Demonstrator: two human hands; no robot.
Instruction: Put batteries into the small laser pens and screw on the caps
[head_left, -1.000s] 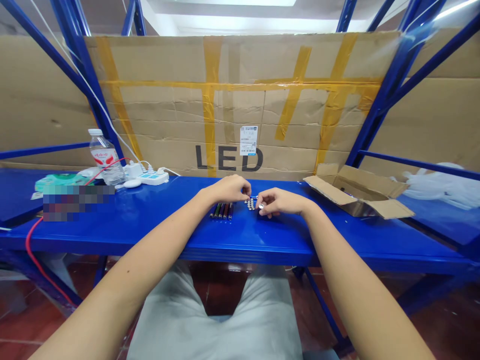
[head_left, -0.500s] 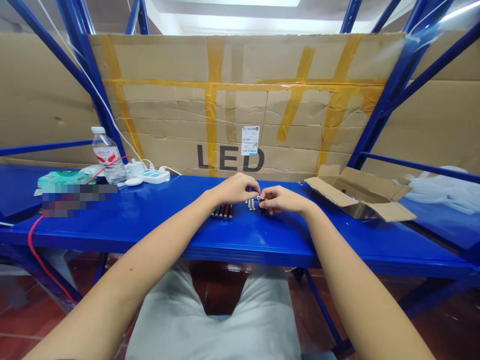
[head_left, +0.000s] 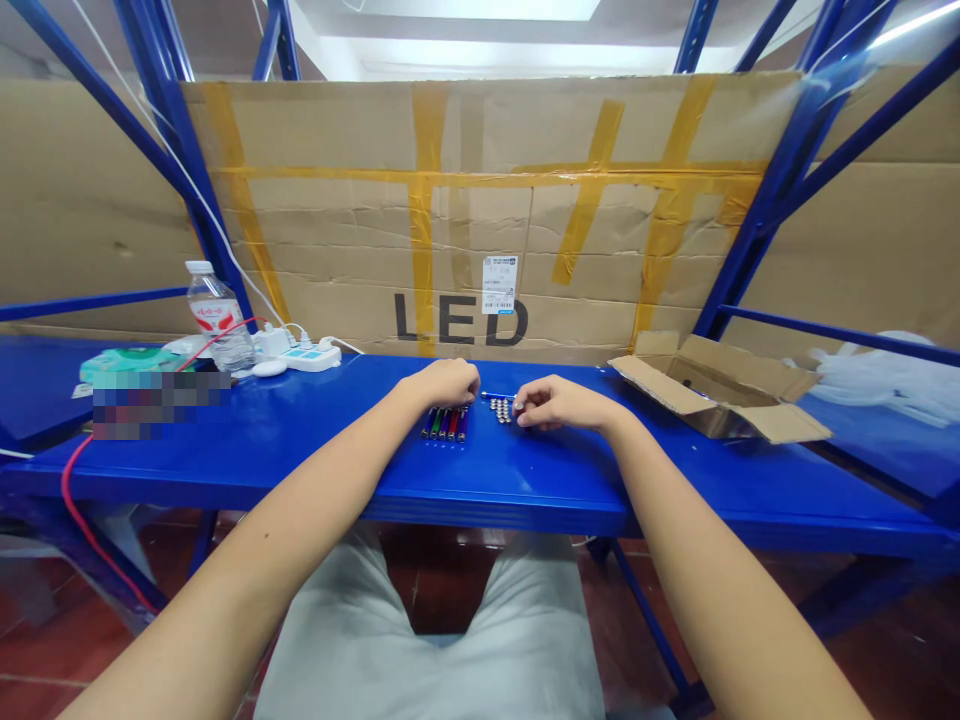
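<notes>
Several short metallic tubes (head_left: pixel 443 425) in green, red, purple and dark tones lie side by side on the blue table. My left hand (head_left: pixel 453 381) is over their far ends with its fingers curled down; whatever is under its fingertips is hidden. To the right, small silver button-like pieces (head_left: pixel 500 411) sit in rows, and a thin blue rod (head_left: pixel 496 396) lies just behind them. My right hand (head_left: pixel 553 403) rests beside these pieces, thumb and fingers closed together around something small and dark that I cannot make out.
An open cardboard box (head_left: pixel 712 385) stands at the right. At the back left are a water bottle (head_left: pixel 220 318), a white power strip (head_left: pixel 313 355) with cables, and a green packet (head_left: pixel 127 364). A large cardboard sheet (head_left: pixel 337 250) marked LED rises behind the table (head_left: pixel 315 440).
My left hand has moved left, away from my right hand, to the coloured tubes. The right hand has stayed nearly in place. The silver pieces and the blue rod show more fully.
</notes>
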